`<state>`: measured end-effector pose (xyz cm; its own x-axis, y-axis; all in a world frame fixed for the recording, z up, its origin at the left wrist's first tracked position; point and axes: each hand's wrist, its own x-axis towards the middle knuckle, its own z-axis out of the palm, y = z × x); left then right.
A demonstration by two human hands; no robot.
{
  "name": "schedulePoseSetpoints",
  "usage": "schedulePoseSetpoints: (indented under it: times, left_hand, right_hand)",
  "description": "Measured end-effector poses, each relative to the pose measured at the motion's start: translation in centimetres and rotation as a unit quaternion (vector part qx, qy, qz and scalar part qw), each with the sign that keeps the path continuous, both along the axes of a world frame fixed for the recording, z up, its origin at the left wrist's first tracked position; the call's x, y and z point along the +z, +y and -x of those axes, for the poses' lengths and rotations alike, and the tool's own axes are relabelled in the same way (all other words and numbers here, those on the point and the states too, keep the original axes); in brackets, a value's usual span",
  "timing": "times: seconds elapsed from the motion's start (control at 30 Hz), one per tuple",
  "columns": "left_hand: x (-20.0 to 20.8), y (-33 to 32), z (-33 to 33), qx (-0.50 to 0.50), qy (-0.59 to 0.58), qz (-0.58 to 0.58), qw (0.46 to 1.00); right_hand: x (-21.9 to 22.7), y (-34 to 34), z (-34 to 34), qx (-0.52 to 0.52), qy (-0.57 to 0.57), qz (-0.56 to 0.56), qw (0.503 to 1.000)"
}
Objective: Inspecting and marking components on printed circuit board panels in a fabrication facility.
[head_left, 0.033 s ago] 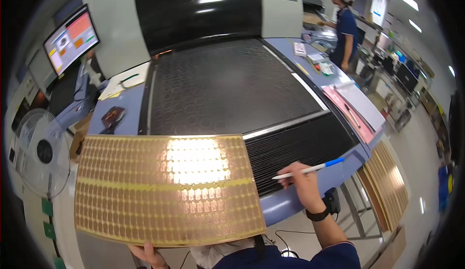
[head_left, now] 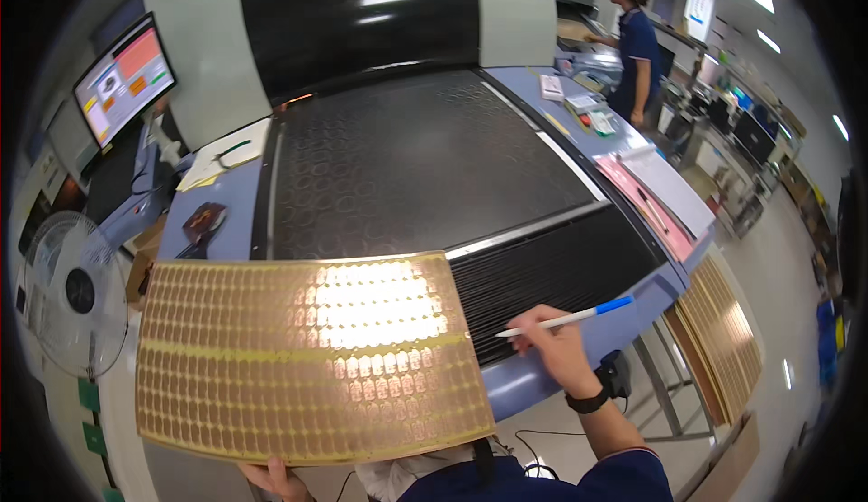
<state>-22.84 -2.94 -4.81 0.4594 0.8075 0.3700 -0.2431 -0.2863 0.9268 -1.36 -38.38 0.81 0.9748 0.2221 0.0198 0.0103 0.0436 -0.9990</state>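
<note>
A large copper-patterned circuit board panel (head_left: 271, 384) is tilted up in front of me, glare bright on its upper right. My left hand (head_left: 274, 478) grips its lower edge, thumb on the front; the other fingers are hidden behind it. Between the fingers of my right hand (head_left: 553, 350) is a white pen (head_left: 570, 317) with a blue end, its tip pointing left toward the panel's right edge but apart from it. The panel covers the near left part of the machine bed (head_left: 407, 168).
Blue side ledges hold pliers (head_left: 233, 151) on papers at left and a pink folder (head_left: 633, 195) with papers at right. A fan (head_left: 77, 290) stands at left, a monitor (head_left: 125, 77) behind it. More panels (head_left: 723, 330) lean at right. A person (head_left: 635, 50) stands at the far right.
My right hand has moved slightly left with the pen, nearer the panel's edge. The panel has shifted a little left in view, as has the background.
</note>
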Motion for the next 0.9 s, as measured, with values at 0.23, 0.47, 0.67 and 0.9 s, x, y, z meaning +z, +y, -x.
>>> schedulePoseSetpoints:
  times: [0.23, 0.47, 0.67, 0.9]
  left_hand:
    - [-1.8, 1.2, 1.1, 0.045, 0.026, 0.002, 0.999]
    - [-1.5, 2.1, 1.7, 0.024, 0.032, 0.008, 0.999]
    - [-1.3, 2.2, 1.8, 0.015, 0.027, 0.003, 1.000]
    - [-0.9, 1.1, 0.6, -0.002, -0.006, -0.005, 1.000]
  right_hand:
    - [-0.9, 1.7, 2.0, 0.017, -0.147, 0.147, 0.978]
    - [-0.9, 2.8, 2.5, -0.006, -0.182, 0.162, 0.970]
    - [-0.2, 2.3, 2.5, 0.057, -0.163, 0.163, 0.971]
    - [-0.6, 1.8, 2.3, 0.032, -0.209, 0.166, 0.963]
